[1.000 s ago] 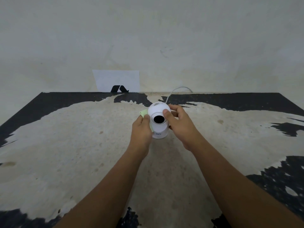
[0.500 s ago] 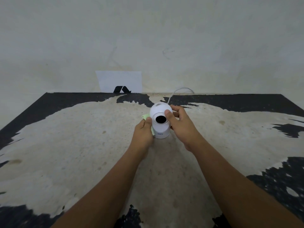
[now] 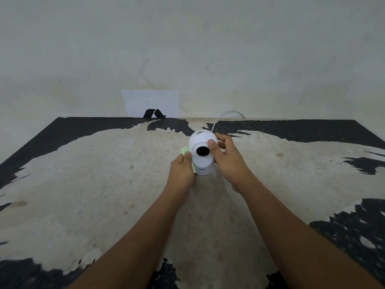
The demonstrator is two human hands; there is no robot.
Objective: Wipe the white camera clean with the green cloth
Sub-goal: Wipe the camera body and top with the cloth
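The white camera (image 3: pixel 203 163) stands upright on the worn table, its round head and dark lens facing me. My right hand (image 3: pixel 226 161) grips the head from the right, thumb beside the lens. My left hand (image 3: pixel 182 171) holds the green cloth (image 3: pixel 184 151) pressed against the camera's left side, low on the body. Only a corner of the cloth above my thumb and a strip by the base show; the rest is hidden in my hand.
A thin white cable (image 3: pixel 226 115) runs from behind the camera to the wall. A white sheet with a black mark (image 3: pixel 152 104) leans against the wall at the table's far edge. The table (image 3: pixel 93 184) is beige with black patches.
My left hand with the cloth has slid down the camera's left side, from beside the head to the lower body. My right hand keeps its hold on the head.
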